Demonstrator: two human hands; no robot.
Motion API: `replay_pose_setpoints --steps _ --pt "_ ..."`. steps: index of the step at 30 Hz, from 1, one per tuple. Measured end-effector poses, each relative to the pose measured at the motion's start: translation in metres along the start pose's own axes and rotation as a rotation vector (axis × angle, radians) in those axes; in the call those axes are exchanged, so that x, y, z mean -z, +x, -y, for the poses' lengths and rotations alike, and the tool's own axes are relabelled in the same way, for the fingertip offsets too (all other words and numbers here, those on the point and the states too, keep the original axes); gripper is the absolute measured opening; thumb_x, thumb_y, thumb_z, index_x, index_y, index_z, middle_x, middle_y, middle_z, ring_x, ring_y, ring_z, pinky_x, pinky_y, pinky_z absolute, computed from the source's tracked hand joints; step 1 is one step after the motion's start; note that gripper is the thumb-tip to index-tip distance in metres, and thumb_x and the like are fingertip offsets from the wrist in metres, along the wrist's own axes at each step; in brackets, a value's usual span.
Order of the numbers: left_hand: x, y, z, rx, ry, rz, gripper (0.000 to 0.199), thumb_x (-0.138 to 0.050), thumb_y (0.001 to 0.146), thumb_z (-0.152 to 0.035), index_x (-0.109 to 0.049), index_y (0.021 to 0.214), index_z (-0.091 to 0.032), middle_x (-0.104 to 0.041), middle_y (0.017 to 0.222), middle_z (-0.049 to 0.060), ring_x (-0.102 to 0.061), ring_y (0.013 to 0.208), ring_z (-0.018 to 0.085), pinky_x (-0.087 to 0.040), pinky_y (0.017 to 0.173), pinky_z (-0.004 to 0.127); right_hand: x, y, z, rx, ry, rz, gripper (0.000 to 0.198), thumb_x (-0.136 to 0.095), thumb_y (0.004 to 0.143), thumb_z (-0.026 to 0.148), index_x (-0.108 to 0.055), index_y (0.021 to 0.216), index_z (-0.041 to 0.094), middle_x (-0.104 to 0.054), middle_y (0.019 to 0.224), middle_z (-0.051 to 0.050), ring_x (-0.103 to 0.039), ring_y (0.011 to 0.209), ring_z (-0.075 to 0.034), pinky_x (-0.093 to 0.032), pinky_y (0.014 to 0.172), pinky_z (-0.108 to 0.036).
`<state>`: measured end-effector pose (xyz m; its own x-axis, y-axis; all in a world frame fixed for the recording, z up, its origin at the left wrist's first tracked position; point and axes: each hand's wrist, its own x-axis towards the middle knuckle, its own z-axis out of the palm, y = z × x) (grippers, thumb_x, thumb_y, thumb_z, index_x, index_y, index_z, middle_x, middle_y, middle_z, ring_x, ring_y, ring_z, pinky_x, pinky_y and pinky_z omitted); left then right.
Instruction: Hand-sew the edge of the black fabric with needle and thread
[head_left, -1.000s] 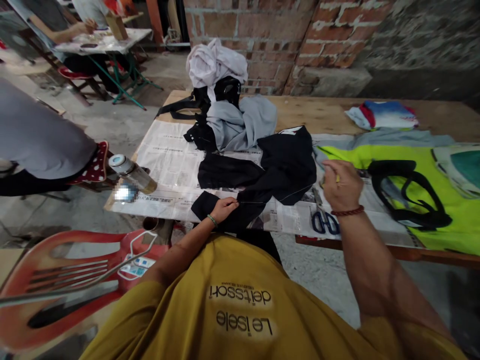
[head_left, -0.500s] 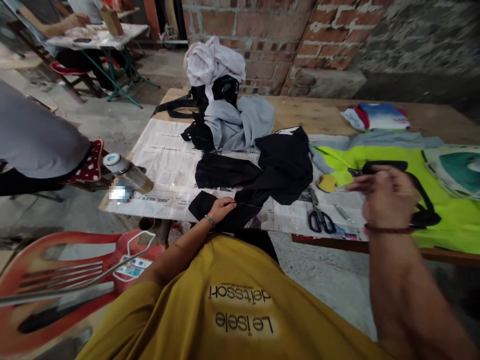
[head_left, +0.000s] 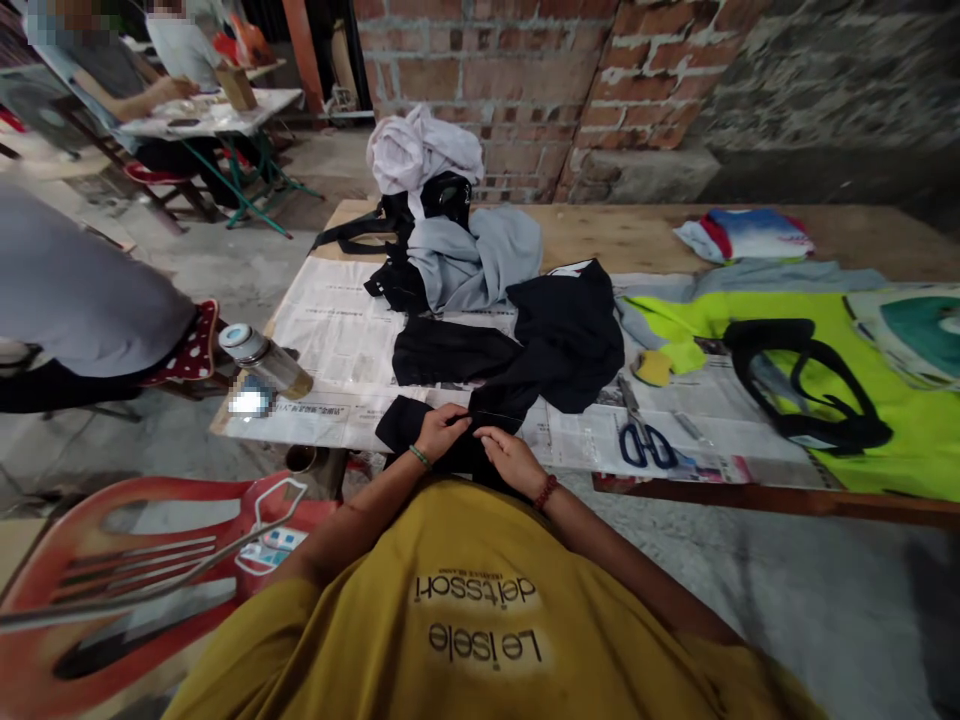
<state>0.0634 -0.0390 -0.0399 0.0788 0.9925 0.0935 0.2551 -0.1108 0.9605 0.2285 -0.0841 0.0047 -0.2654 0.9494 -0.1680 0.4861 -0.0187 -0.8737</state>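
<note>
A black garment [head_left: 570,345] lies spread over the newspaper, and its near end reaches the table's front edge. My left hand [head_left: 441,434] is closed, pinching the cloth of this garment near that edge. Just to its right, my right hand [head_left: 516,462] has its thumb and fingers pressed together at the same cloth. Whatever is in that pinch is too small to make out. A thin light line, like a thread, crosses the dark cloth by the fingertips. To the right lie dark-handled scissors [head_left: 646,444], apart from both hands.
Newspaper [head_left: 307,310] covers much of the wooden table. A bottle [head_left: 274,365] stands front left. A grey cloth [head_left: 499,255] lies behind the garment. Black straps [head_left: 825,420] and an iron [head_left: 919,335] rest on yellow-green cloth at right. A red chair [head_left: 127,500] is beside me; people sit at left.
My right hand has come from above the yellow-green cloth at right to the black garment beside my left hand. My left hand keeps its pinch on the cloth. The view has shifted slightly.
</note>
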Motion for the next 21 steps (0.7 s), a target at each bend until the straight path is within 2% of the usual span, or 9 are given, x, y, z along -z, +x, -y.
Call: replay_pose_setpoints --steps 4,7,10,13,16,19,21 --pt "0.003 -0.006 -0.005 -0.057 0.075 -0.011 0.011 -0.061 0.073 -0.024 -0.068 0.076 -0.016 -0.068 0.078 0.002 -0.061 0.073 0.013 -0.049 0.073 0.025 0.000 0.008 0.006 -0.051 0.034 0.014 0.032 -0.036 0.086 0.028 -0.060 0.105 0.018 -0.055 0.064 0.002 -0.047 0.050 -0.009 -0.039 0.049 -0.020" --pt "0.004 -0.010 -0.008 -0.068 0.101 -0.015 0.011 -0.059 0.074 -0.022 -0.068 0.077 -0.017 -0.069 0.077 0.002 -0.061 0.073 0.013 -0.049 0.072 0.024 -0.002 0.011 0.007 -0.110 0.042 0.050 0.034 -0.035 0.087 0.032 -0.060 0.106 0.019 -0.053 0.059 0.003 -0.045 0.043 -0.008 -0.036 0.045 -0.020" --pt "0.003 -0.012 -0.008 -0.058 0.103 -0.020 0.012 -0.058 0.074 -0.022 -0.068 0.078 -0.017 -0.069 0.078 0.002 -0.061 0.073 0.013 -0.049 0.073 0.024 -0.004 0.013 0.002 -0.035 -0.039 0.003 0.034 -0.037 0.088 0.036 -0.062 0.105 0.021 -0.055 0.057 0.002 -0.049 0.048 -0.011 -0.038 0.049 -0.021" --pt "0.002 -0.011 -0.007 -0.035 0.102 -0.024 0.011 -0.060 0.074 -0.023 -0.068 0.077 -0.018 -0.069 0.079 0.002 -0.061 0.073 0.013 -0.049 0.073 0.025 -0.007 0.015 -0.004 0.055 -0.128 -0.057 0.030 -0.039 0.088 0.036 -0.063 0.099 0.021 -0.062 0.070 -0.001 -0.056 0.062 -0.014 -0.042 0.060 -0.023" --pt "0.001 -0.010 -0.005 -0.012 0.091 -0.033 0.011 -0.061 0.073 -0.024 -0.069 0.077 -0.018 -0.069 0.078 0.002 -0.061 0.073 0.013 -0.049 0.073 0.025 -0.009 0.016 -0.006 0.058 -0.173 -0.066 0.026 -0.039 0.088 0.032 -0.061 0.095 0.021 -0.064 0.079 -0.003 -0.058 0.072 -0.015 -0.043 0.067 -0.025" --pt "0.001 -0.010 -0.002 0.016 0.071 -0.044 0.011 -0.061 0.072 -0.024 -0.068 0.076 -0.017 -0.069 0.078 0.002 -0.061 0.074 0.013 -0.049 0.074 0.025 -0.011 0.016 -0.005 0.040 -0.173 -0.064 0.023 -0.039 0.086 0.025 -0.059 0.095 0.020 -0.064 0.079 -0.002 -0.057 0.071 -0.014 -0.043 0.067 -0.025" --pt "0.001 -0.011 0.000 0.034 0.060 -0.045 0.011 -0.061 0.072 -0.024 -0.068 0.077 -0.016 -0.069 0.079 0.002 -0.061 0.075 0.014 -0.049 0.074 0.025 -0.012 0.015 -0.004 0.010 -0.135 -0.056 0.024 -0.038 0.086 0.023 -0.059 0.097 0.020 -0.062 0.075 -0.001 -0.056 0.062 -0.012 -0.043 0.062 -0.023"
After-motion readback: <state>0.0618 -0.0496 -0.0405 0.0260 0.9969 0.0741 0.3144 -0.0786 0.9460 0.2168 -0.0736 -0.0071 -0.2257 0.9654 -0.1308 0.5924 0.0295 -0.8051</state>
